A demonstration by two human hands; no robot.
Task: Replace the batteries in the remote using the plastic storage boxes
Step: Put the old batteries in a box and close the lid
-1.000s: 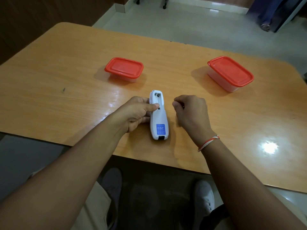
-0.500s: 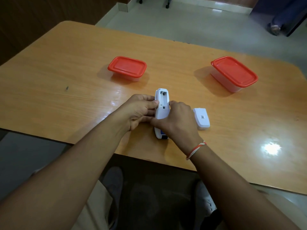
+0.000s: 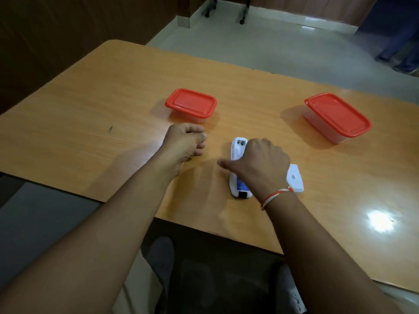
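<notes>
Two lidded boxes [image 3: 191, 104] [image 3: 337, 116] unopened. Remote [image 3: 237, 168] face-down mid-table, cover [image 3: 295, 177] off beside it, pinned under right hand [image 3: 260, 165]. Left hand [image 3: 186, 142] fisted, contents indiscernible. Battery removal judged underway; box opening next.

- The person is wearing an orange-and-white thread bracelet [image 3: 275, 196] at right of centre.
- Both forearms are showing bare.
- Grey shoes [image 3: 159, 257] are peeking out at the bottom.

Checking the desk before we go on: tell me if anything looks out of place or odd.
Only the remote stands out: it lies face down with its battery bay uncovered, and the loose cover sits beside it on the table, right of the right hand. That fits a battery swap. Both boxes sit lidded and upright; nothing spilled.
</notes>
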